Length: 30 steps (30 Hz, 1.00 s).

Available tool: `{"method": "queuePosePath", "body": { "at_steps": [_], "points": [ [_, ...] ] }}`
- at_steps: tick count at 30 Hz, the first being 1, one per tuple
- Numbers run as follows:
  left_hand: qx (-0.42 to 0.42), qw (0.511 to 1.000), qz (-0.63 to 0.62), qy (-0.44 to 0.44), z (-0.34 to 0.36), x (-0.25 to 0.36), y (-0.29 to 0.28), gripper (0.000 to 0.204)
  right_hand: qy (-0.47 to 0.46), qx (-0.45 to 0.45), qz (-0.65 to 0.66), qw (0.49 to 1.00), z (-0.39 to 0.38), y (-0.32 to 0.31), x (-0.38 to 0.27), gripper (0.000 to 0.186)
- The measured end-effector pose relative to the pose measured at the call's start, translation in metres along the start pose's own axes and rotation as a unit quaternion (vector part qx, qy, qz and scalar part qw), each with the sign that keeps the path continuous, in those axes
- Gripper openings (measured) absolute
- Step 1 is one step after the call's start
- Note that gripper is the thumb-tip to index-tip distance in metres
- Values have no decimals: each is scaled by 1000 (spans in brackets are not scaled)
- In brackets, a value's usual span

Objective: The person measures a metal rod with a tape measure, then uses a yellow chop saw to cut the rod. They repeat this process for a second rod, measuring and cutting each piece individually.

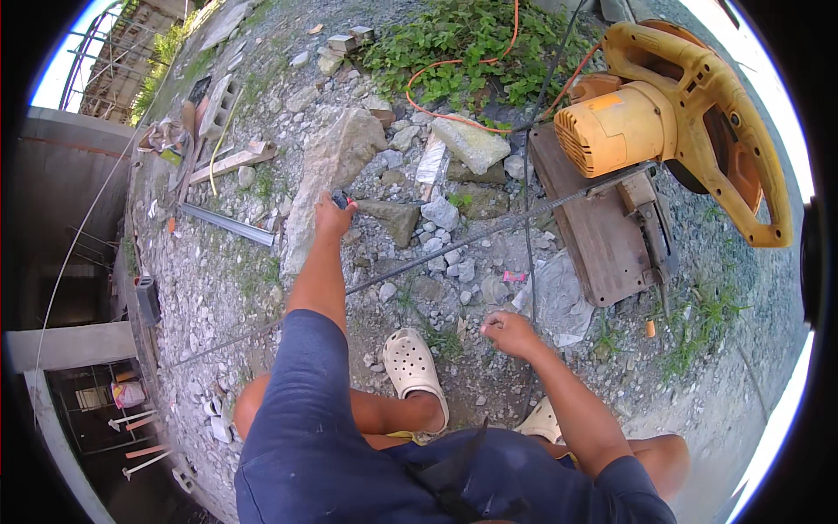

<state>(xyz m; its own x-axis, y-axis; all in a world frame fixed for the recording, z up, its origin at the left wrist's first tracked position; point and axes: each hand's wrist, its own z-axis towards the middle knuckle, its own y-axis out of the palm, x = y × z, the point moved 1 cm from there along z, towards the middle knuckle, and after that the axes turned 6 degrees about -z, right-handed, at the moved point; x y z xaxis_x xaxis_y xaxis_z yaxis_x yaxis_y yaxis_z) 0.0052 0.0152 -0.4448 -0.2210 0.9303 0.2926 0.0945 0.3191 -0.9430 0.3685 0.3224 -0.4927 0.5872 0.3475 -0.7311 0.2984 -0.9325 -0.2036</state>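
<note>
My left hand [332,220] reaches out over a large pale stone slab, its fingers closed round a small black-and-red object [343,201] whose kind I cannot make out. My right hand [511,335] hovers over the rubble nearer to me, with curled fingers; whatever they may pinch is hidden. Between the two hands a long, thin steel bar [454,242] slants across the ground, up to a yellow cut-off saw [628,127] on a brown metal base [583,214]. The saw's clamp [650,229] stands on that base at the bar's right end.
A stone slab [336,157] and a pale rock [471,144] lie ahead. An orange cord [410,87] loops past green plants [454,52]. At the left are a metal channel [227,224], a wooden piece [236,162] and a hollow block [218,106]. A dark line [529,262] crosses the bar.
</note>
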Motion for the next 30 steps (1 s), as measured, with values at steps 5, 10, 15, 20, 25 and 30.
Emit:
{"method": "queuePosePath", "body": {
  "at_steps": [5,10,15,20,25,30],
  "points": [
    [-2,1000,22,-13,5,-18,7,79,15,-35,-35,999,-14,10,-12,37],
    [-103,994,25,21,3,-4,-19,70,-26,2,-52,998,-9,-10,-39,38],
    [-311,935,-62,161,-22,28,-52,71,-71,42,151,985,-3,-56,-103,46],
    [-623,757,-146,132,-143,83,-27,69,-56,28,177,982,10,-54,-140,57],
    [-641,696,-293,140,-236,175,29,55,-76,97,126,984,26,-104,-69,32],
    [-563,724,-397,39,-264,162,88,46,41,24,52,998,-26,-130,-85,26]
  ]
}}
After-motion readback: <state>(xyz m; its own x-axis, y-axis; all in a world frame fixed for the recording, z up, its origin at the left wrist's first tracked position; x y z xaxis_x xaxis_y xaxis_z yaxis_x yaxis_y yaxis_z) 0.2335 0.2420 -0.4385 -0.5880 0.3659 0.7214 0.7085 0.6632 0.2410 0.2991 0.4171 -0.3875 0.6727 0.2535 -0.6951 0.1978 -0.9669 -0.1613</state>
